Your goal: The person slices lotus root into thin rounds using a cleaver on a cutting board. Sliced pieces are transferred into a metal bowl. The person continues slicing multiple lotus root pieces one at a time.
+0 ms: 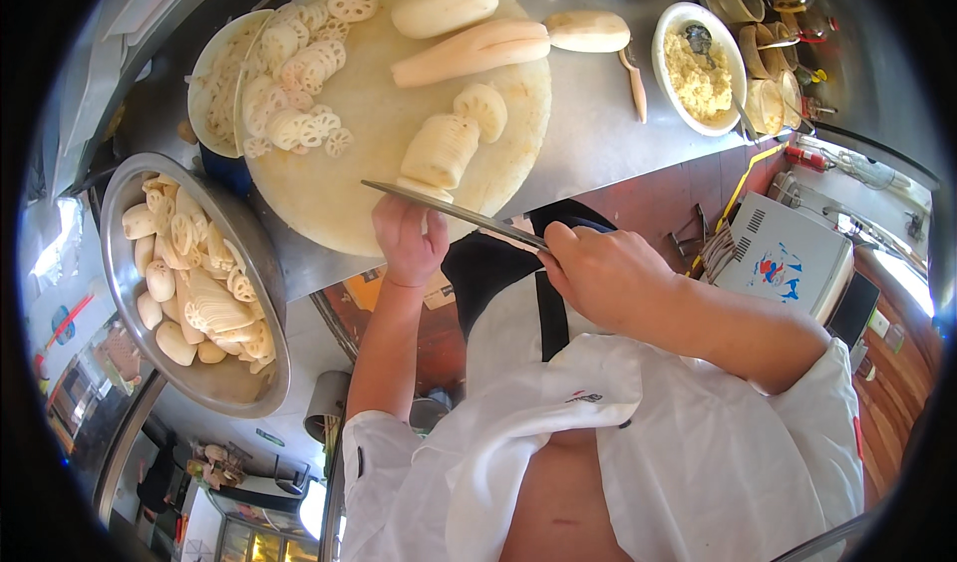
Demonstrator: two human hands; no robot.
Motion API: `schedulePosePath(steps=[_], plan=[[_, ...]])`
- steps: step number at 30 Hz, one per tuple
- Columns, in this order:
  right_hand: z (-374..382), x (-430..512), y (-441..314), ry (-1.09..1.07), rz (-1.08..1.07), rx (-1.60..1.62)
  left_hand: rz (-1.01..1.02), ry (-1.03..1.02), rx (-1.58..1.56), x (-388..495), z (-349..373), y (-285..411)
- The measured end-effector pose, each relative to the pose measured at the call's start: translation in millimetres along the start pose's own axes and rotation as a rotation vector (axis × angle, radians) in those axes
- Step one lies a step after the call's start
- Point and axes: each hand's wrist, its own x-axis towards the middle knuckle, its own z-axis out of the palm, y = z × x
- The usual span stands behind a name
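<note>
My right hand [609, 270] grips a kitchen knife [478, 220], whose blade, seen nearly edge-on, points left across the near edge of a round cutting board [359, 210]. Curled fingers of my left hand [410, 239] are at the blade's near side, by the end of a sliced lotus root [441, 152]; whether they hold a piece is hidden. One thick slice lies beside the blade. Cut lotus root slices [299, 76] are heaped at the board's left. Whole peeled lotus roots [471, 52] lie across its far side.
A large steel basin [280, 360] of lotus root stands at left. Beside the board is a bowl of cut pieces [217, 91]. On the steel counter [583, 121] lie another root [588, 32], a peeler [635, 91] and a white bowl of yellowish mash [699, 76], with seasoning containers [762, 46] beyond.
</note>
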Motion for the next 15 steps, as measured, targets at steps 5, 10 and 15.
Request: schedulePosePath(steps=[5,10,15], plan=[[3.0,8.9,1.4,-0.049,-0.002,0.042,-0.017,0.025,-0.008,1.4,-0.8,2.7],[50.8,67.4,11.2,-0.110,0.036,0.129,-0.043,0.010,-0.014,3.1,-2.1,3.8],[39.3,76.4,3.1,-0.138,0.069,0.191,-0.053,0.003,-0.025,8.0,-4.9,4.6]])
